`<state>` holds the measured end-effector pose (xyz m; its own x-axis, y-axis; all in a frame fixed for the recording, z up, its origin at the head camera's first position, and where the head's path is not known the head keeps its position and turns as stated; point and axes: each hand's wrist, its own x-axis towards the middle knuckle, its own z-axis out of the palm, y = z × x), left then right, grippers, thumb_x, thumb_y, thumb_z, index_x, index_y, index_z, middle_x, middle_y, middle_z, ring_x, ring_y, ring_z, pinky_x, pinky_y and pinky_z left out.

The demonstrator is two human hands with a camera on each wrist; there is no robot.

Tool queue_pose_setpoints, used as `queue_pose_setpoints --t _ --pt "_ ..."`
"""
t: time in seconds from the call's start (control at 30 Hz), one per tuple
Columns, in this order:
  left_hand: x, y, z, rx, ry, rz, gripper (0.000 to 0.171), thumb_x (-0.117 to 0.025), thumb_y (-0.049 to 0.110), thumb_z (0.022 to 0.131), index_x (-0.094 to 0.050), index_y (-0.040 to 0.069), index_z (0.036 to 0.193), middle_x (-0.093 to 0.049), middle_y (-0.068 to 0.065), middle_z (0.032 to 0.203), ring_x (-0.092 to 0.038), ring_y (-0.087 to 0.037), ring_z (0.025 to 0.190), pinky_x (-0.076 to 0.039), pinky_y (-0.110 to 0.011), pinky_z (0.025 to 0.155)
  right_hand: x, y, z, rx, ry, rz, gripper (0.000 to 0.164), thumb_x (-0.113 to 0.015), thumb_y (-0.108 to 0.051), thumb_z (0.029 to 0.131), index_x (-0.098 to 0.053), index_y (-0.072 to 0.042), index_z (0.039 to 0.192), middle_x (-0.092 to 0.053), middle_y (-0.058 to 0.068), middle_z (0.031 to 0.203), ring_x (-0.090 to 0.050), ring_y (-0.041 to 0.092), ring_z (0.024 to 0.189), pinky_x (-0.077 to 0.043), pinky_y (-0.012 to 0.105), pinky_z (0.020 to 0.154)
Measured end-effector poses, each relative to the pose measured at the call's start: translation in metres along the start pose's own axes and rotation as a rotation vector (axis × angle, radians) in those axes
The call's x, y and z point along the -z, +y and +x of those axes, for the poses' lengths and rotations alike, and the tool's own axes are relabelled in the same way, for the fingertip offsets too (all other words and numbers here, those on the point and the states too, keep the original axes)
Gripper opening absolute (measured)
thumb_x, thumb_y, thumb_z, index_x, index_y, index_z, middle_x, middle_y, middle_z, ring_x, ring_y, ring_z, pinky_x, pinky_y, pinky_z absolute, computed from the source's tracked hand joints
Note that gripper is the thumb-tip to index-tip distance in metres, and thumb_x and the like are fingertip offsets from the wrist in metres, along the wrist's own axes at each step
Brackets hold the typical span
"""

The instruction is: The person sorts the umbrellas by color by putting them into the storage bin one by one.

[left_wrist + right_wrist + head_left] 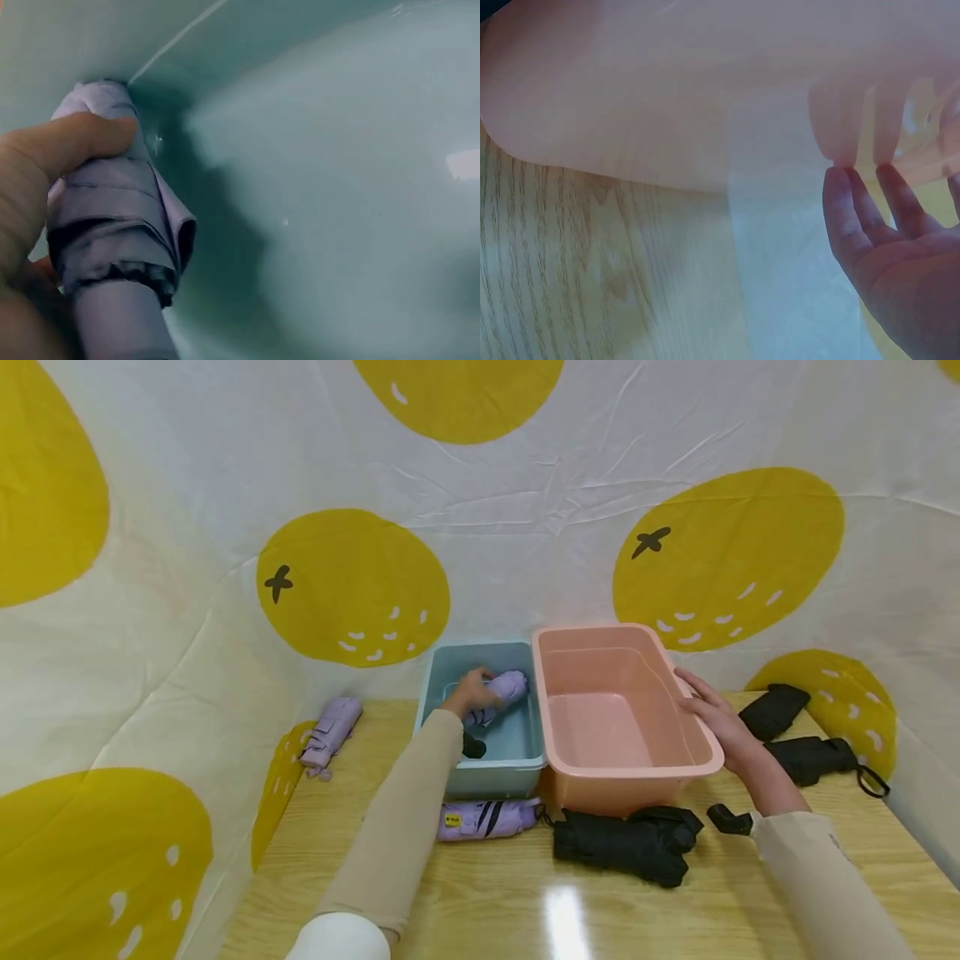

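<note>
My left hand [472, 692] reaches into the small blue bin [498, 763] and grips a folded lilac umbrella [511, 685]. In the left wrist view the thumb lies across the umbrella's wrapped fabric [112, 195], with one end close to the bin wall. Most of the other fingers are hidden there. My right hand [712, 718] is at the right side of the pink bin [630, 772], which has nothing in it. In the right wrist view the extended fingertips of that hand [900, 262] touch the bin's outer wall [675, 112].
In front of the bins lie a lilac umbrella [487, 820] and a black umbrella [626, 845]. Another lilac umbrella [332, 733] lies left. Two black folded umbrellas, one upper [774, 712] and one lower [808, 759], lie right. A patterned cloth [517, 568] hangs behind the wooden table [480, 902].
</note>
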<state>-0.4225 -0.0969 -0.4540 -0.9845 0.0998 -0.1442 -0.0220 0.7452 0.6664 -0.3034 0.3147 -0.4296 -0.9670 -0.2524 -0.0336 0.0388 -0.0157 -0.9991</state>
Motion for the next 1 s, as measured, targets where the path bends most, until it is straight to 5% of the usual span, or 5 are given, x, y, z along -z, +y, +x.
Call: queue_pose_setpoints --t 0.37,0.6,1.0 --pt "-0.003 -0.012 0.006 -0.012 -0.083 -0.030 0.069 -0.085 0.018 0.071 -0.048 0.007 0.128 -0.053 -0.016 0.123 -0.052 -0.029 0.100 -0.048 -0.040 0.084 -0.001 0.000 -0.001 0.013 0.005 0.030 0.063 -0.045 -0.025 0.104 -0.012 -0.030 0.157 -0.010 0.019 0.154 -0.059 0.004 0.105 -0.051 0.026 0.083" --pt "-0.005 -0.021 0.007 0.052 -0.170 0.004 0.071 -0.086 0.023 0.070 -0.050 0.008 0.130 -0.051 -0.015 0.127 -0.052 -0.026 0.099 -0.047 -0.035 0.082 -0.001 0.001 -0.001 0.009 0.002 0.026 0.063 -0.043 -0.023 0.105 -0.010 -0.029 0.158 -0.008 0.020 0.154 -0.060 0.004 0.104 -0.051 0.026 0.083" --pt "0.002 -0.013 -0.001 0.078 -0.204 -0.018 0.069 -0.082 0.018 0.074 -0.050 0.003 0.133 -0.054 -0.015 0.125 -0.056 -0.027 0.098 -0.051 -0.036 0.078 -0.002 0.001 0.001 0.009 0.006 0.017 0.063 -0.043 -0.024 0.105 -0.009 -0.029 0.158 -0.004 0.021 0.156 -0.058 0.000 0.102 -0.051 0.023 0.081"
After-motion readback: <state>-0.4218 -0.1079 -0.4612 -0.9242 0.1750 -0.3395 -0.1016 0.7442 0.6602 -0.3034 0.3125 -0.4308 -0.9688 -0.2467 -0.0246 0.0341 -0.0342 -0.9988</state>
